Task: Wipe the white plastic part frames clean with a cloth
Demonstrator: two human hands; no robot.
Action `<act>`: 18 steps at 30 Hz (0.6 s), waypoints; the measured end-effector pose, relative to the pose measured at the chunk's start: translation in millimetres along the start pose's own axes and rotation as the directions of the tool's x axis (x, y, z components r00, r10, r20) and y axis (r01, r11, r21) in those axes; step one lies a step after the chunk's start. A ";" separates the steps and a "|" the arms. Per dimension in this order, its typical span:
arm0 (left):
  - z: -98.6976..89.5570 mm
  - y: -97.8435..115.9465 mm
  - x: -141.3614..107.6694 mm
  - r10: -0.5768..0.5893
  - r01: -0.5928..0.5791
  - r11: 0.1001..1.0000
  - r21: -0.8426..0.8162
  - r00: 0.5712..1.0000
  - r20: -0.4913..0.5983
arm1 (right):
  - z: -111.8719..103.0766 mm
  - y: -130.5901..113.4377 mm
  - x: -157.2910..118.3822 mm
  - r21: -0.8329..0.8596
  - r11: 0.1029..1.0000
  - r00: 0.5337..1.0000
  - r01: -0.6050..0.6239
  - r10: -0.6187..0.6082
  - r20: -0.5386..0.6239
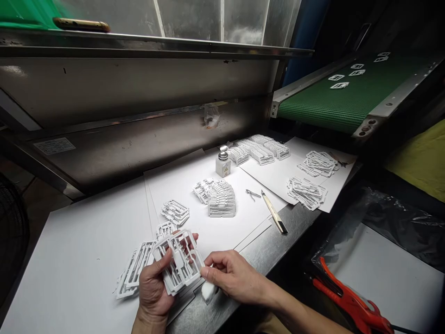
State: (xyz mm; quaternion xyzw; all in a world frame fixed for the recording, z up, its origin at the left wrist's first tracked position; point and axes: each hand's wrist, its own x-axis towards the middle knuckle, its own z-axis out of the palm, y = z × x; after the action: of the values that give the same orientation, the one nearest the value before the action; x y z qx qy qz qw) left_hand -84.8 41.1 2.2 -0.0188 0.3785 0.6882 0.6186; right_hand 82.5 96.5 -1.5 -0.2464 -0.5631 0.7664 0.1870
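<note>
I have the left hand [156, 288] gripping the white frames [183, 260] from their left, thumb in front, fingers behind; my right hand [238, 277] pinches their right edge, forearm slanting away rightward.

Held white openwork frames [179, 260] overlap, tilted.

Left hand [155, 284]: fingers partly hidden from me behind white frames [179, 260].
Sticker [54, 145]: print too small for me.
Round grille [13, 232]: cut off at left edge.
</note>
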 end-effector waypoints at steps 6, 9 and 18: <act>3.8 -0.5 -4.9 -0.010 0.010 1.000 0.022 1.000 0.003 | 0.7 1.2 1.0 -0.014 1.000 1.000 0.007 -0.007 -0.005; 6.9 -2.5 -8.7 -0.053 0.053 0.998 0.046 0.999 -0.001 | -0.4 2.3 -0.9 -0.029 1.000 1.000 0.007 -0.007 -0.007; 21.1 -10.8 -35.3 -0.057 0.089 0.980 0.178 0.982 -0.178 | -31.7 -6.1 -1.5 0.042 0.999 0.978 -0.009 0.018 -0.206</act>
State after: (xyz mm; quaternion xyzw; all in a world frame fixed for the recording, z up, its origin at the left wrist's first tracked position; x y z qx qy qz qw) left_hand -57.9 22.5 29.3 -0.0345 0.4921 0.6226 0.6074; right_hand 102.4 121.9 -3.1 -0.3244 -0.5231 0.7493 0.2443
